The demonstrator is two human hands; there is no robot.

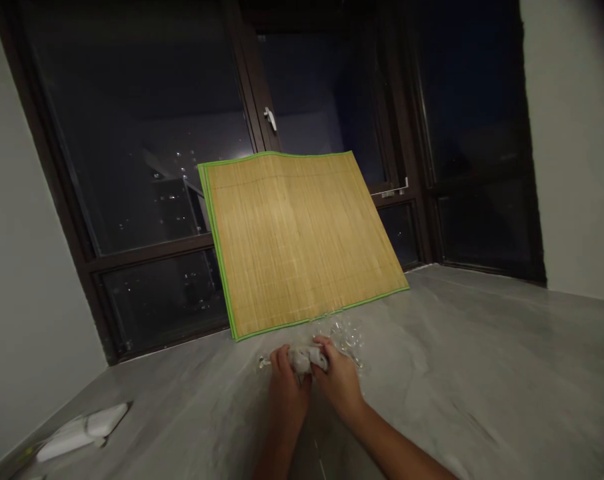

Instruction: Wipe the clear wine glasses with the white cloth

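A small greyish-white rounded object (302,361) is between my two hands, low over the grey marbled ledge. My left hand (288,383) grips its left end, with fingers curled over the top and the thumb beneath. At the other end my right hand (343,379) pinches it between thumb and fingers. Just behind the right hand lies a tangle of clear, shiny loops (343,333), which looks like thin transparent wire. A small shiny bit of it (263,362) shows left of my left hand. The exact kind of the held object is too blurred to tell.
A folded bamboo mat (302,240) with green edging leans on the dark-framed window, its lower edge on the ledge (457,373). At the lower left lies a white elongated item (85,430) with a cord or band round it. A white window handle (271,119) is above the mat.
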